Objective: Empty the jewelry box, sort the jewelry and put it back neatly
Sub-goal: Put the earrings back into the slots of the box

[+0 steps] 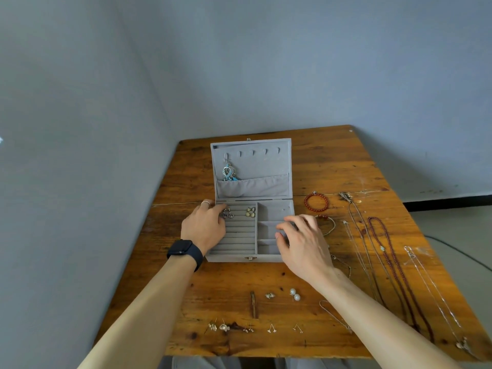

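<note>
1. Head view: the jewelry box (250, 258) sits open mid-table (346, 161), lid up.
2. Inside: dark earrings (228, 214) and pale studs (250, 212) on the padded rolls, and a teal dangly earring (228, 173) hooked in the lid.
3. The left grip (203, 226) has fingertips at the dark earrings, can't tell if it's pinching. The right grip (303, 243) hangs loose over the side compartments, holding nothing.
4. Tiny, light, snaggy stuff, so I'd pinch by the hooks.

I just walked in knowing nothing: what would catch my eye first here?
An open grey velvet jewelry box sits on the worn wooden table, a turquoise and silver drop earring hanging inside its raised lid. The left hand is at its ring rolls, the right hand over its side compartments. A dark red beaded necklace lies stretched out along the table's right side.
</note>
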`<state>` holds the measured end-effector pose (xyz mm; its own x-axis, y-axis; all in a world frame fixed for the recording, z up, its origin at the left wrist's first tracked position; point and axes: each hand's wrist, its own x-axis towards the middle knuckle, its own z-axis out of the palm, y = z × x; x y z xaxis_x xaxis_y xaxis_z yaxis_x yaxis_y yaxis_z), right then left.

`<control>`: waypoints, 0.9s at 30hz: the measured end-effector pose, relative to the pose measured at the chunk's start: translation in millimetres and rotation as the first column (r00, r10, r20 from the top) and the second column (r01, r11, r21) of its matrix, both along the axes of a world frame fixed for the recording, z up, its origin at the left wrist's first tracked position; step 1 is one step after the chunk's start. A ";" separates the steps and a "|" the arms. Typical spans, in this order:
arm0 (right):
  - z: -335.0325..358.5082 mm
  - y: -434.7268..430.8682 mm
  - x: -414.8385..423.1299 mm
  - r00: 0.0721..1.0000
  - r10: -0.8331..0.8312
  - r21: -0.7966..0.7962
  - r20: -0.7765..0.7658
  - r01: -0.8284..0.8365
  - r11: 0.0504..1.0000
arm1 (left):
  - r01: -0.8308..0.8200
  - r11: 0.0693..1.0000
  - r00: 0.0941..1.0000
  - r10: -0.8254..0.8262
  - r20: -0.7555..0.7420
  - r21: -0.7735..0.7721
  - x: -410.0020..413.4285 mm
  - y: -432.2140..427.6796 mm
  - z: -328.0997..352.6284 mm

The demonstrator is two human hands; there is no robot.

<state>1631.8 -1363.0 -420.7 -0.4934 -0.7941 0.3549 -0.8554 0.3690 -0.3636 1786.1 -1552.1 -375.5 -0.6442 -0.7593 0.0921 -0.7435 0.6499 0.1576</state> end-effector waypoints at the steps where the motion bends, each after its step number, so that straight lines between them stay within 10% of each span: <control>1: 1.3 0.4 -0.7 1.000 0.004 0.012 0.007 -0.004 1.000 | 0.009 1.000 1.000 -0.009 0.005 0.017 1.7 -0.9 1.8; 27: 7.8 93.4 144.7 0.963 0.203 -0.044 0.180 -0.198 0.979 | 0.077 0.972 0.927 0.013 -0.376 0.223 158.3 150.9 -37.0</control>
